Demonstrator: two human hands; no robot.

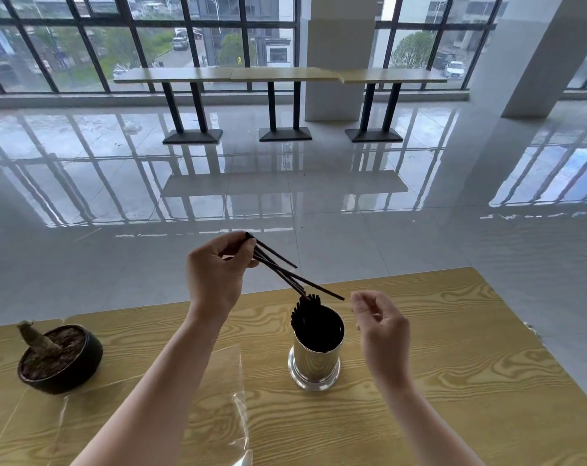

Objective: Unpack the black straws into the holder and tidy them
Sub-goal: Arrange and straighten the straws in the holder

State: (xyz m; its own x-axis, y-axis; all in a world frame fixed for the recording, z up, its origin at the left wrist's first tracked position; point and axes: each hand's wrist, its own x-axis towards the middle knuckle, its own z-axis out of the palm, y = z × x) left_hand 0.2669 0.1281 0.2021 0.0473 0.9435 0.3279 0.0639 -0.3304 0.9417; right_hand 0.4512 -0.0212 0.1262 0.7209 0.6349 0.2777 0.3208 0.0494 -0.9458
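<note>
A shiny metal holder [315, 361] stands upright on the wooden table [453, 348], with several black straws [303, 309] leaning against its far-left rim. My left hand [214, 274] is raised above and left of the holder, shut on a few loose black straws [285, 272] that slant down toward the holder's mouth; their lower tips fan out just above it. My right hand [381, 326] hovers to the right of the holder, fingers loosely curled and apart, holding nothing.
A clear plastic wrapper [224, 398] lies flat on the table under my left forearm. A dark round pot with a plant stump [61, 359] sits at the left. The table's far edge runs just behind the holder; glossy floor and bar tables lie beyond.
</note>
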